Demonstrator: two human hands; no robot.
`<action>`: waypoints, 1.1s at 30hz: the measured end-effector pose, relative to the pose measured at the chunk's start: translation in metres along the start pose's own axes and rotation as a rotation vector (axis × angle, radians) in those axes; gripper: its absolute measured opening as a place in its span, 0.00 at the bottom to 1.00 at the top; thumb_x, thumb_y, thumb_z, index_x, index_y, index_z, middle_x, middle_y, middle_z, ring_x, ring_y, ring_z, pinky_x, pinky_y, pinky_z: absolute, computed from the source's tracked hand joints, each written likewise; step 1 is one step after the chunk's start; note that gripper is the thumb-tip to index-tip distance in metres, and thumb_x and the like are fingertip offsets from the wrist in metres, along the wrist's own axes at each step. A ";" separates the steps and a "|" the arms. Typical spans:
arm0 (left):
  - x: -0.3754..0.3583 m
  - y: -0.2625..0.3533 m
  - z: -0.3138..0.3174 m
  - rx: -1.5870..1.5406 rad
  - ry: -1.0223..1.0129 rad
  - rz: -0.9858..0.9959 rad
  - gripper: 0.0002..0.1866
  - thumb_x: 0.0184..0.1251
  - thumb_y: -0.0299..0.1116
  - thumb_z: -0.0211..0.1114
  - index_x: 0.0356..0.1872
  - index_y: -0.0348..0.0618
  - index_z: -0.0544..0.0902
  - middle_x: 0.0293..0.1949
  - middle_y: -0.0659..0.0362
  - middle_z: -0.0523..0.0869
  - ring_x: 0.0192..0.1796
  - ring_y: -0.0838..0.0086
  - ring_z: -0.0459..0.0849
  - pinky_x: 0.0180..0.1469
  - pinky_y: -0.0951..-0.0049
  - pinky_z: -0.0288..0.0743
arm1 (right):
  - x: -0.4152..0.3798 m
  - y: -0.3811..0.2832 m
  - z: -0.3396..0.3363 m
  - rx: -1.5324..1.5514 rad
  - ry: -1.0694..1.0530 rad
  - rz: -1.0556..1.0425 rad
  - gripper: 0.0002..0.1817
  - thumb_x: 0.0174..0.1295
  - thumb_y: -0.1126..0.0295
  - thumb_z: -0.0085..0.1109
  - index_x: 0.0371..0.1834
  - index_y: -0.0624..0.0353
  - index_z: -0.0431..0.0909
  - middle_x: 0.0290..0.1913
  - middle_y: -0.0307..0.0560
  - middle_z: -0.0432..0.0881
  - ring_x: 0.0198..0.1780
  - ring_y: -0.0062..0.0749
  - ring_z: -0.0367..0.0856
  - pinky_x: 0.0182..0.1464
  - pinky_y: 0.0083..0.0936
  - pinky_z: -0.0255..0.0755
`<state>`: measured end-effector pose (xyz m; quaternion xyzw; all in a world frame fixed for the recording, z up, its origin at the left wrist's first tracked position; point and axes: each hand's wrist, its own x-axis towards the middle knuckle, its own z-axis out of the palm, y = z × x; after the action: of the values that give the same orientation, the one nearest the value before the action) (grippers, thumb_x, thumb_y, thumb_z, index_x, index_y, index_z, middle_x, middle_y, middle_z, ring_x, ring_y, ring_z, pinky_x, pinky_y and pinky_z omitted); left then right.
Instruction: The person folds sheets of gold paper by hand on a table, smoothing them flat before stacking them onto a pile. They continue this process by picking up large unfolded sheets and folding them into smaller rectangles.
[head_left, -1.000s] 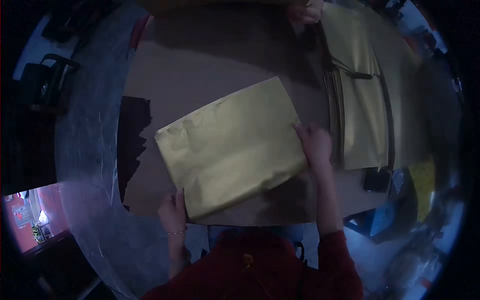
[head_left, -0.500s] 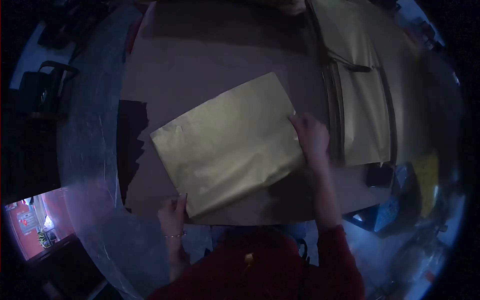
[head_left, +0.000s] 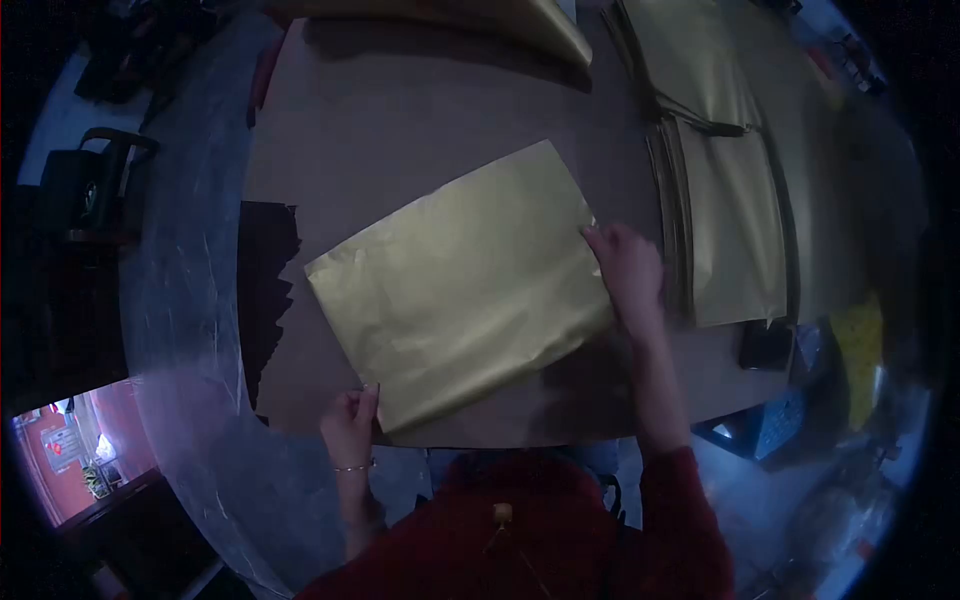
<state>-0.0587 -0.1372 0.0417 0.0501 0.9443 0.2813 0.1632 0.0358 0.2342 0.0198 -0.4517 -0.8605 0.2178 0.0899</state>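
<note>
A gold, lightly creased paper sheet (head_left: 470,290) lies at a slant in front of me, over a brown board-like table surface (head_left: 390,130). Pinched between the fingers of my left hand (head_left: 348,428) is its near left edge, close to the corner. My right hand (head_left: 630,270) grips the right edge, thumb and fingers closed on it. Along the near side the sheet bulges in soft folds, and a shadow falls beneath it.
Stacked gold sheets (head_left: 735,220) lie at the right. Another gold sheet (head_left: 480,22) curves over the far edge. A dark torn patch (head_left: 265,290) is at the left. A small black object (head_left: 766,346) sits near the right corner, beside a blue item (head_left: 775,425) and a yellow one (head_left: 858,350).
The gold sheet at the far edge has come further into view, its right corner now hanging over the table. Both my hands keep hold of the near sheet, which has barely shifted.
</note>
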 end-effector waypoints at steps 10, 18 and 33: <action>0.002 0.002 -0.001 0.044 -0.005 -0.031 0.19 0.59 0.45 0.68 0.27 0.35 0.82 0.21 0.51 0.84 0.25 0.68 0.84 0.30 0.70 0.75 | 0.000 -0.003 -0.002 -0.027 -0.042 0.043 0.23 0.58 0.46 0.58 0.29 0.58 0.77 0.26 0.54 0.82 0.32 0.55 0.81 0.33 0.47 0.73; 0.005 0.004 -0.003 0.177 -0.044 0.029 0.23 0.60 0.54 0.63 0.27 0.39 0.82 0.22 0.52 0.84 0.25 0.60 0.84 0.30 0.64 0.75 | 0.000 -0.002 -0.003 0.016 -0.026 -0.024 0.23 0.60 0.46 0.55 0.29 0.59 0.76 0.25 0.53 0.81 0.31 0.55 0.81 0.33 0.46 0.72; 0.005 0.008 -0.004 0.119 -0.061 -0.014 0.21 0.60 0.50 0.66 0.26 0.38 0.82 0.20 0.53 0.84 0.24 0.65 0.84 0.30 0.68 0.75 | 0.001 -0.006 -0.006 -0.020 -0.070 0.024 0.21 0.60 0.48 0.57 0.31 0.58 0.76 0.28 0.53 0.82 0.33 0.56 0.80 0.35 0.48 0.72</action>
<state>-0.0647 -0.1319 0.0479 0.0615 0.9543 0.2217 0.1908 0.0335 0.2339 0.0280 -0.4551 -0.8598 0.2257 0.0526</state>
